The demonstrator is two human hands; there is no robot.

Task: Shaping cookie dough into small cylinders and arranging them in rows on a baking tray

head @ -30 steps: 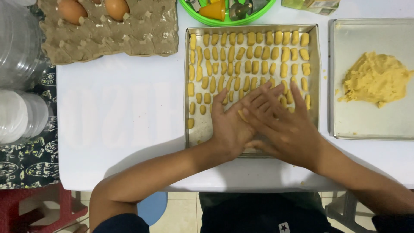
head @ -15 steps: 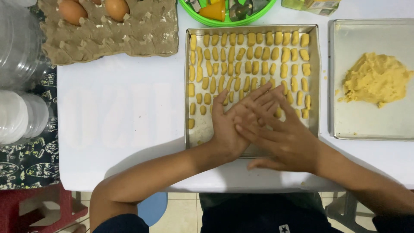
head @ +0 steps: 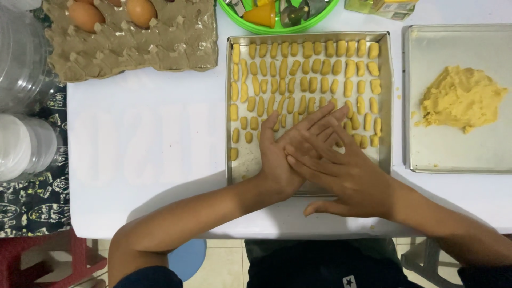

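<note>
Over the near edge of the baking tray [head: 388,96], the right hand [head: 346,178] has slid back across the flat left hand [head: 285,157], both open palm to palm, likely rolling a dough piece hidden between them, beside the finished rows [head: 309,74].

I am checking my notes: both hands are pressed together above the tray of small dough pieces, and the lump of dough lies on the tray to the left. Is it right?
Not quite. The head view shows the lump of dough on the tray at the right. The left hand and right hand are pressed together above the tray of dough pieces.
</note>
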